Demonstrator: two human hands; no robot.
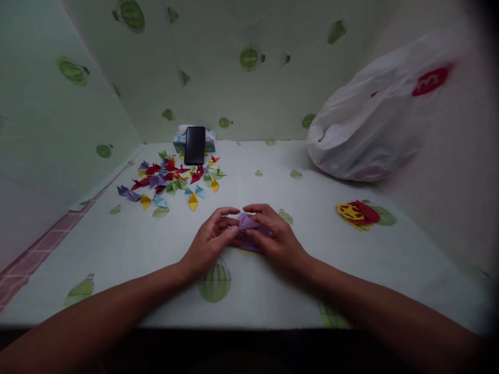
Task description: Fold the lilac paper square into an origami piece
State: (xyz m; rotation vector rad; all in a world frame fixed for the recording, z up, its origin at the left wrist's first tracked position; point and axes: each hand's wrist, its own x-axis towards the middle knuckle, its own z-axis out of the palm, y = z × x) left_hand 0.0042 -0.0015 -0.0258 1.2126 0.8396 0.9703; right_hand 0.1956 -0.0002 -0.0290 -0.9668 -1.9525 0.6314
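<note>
Between my two hands, near the middle of the table, is a small folded piece of purple paper (pixel 247 222). My left hand (pixel 213 236) pinches its left side with thumb and fingers. From the other side, my right hand (pixel 277 236) is closed on the same folded paper. Under the hands lies more purple paper (pixel 251 245) with a yellow-green edge below it; the fingers partly hide this. Beyond my left hand spreads a loose group of folded paper cranes (pixel 171 179) in red, purple, yellow, green, blue and orange.
A black phone (pixel 194 146) leans on a tissue pack (pixel 210 141) behind the cranes. On the right lie red and yellow cut-out shapes (pixel 356 214). A white plastic bag (pixel 362 124) stands at the back right. Walls and tablecloth (pixel 156 259) carry balloon prints.
</note>
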